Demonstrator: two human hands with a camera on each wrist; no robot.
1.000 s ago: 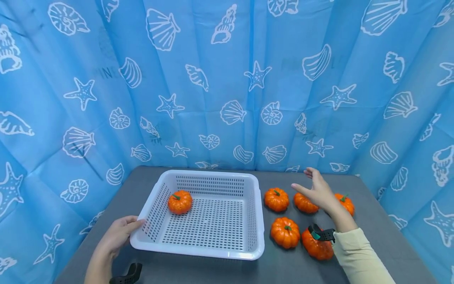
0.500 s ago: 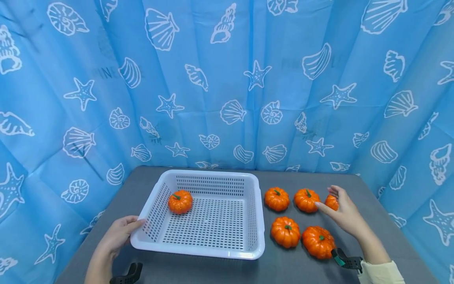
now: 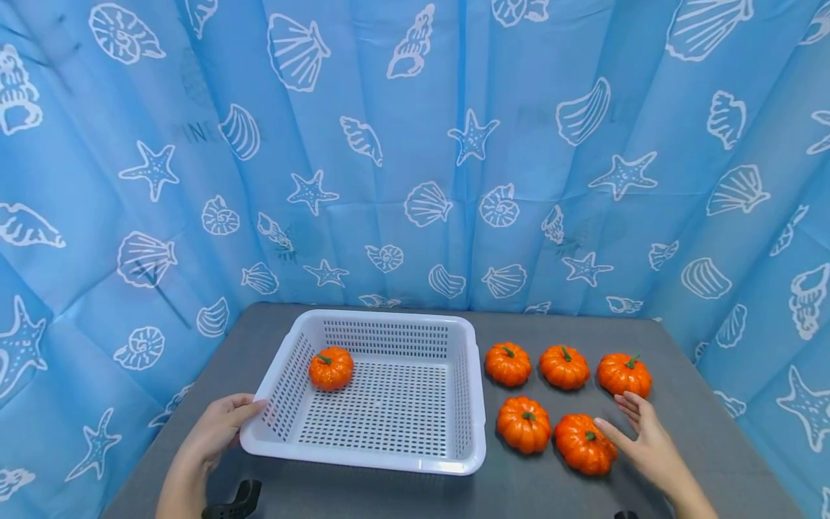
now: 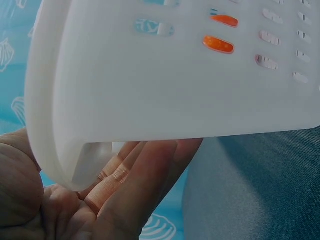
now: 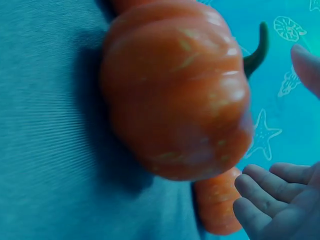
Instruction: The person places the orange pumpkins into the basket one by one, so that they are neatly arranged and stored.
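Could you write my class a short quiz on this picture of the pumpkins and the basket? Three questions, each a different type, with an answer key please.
1. How many pumpkins lie on the table outside the basket?
2. True or false: the right hand is gripping a pumpkin.
3. Where is the left hand holding the basket?
A) At its far edge
B) At its left side
C) At its right side

Key:
1. Five: three in the back row, two in front.
2. False; it holds nothing.
3. B
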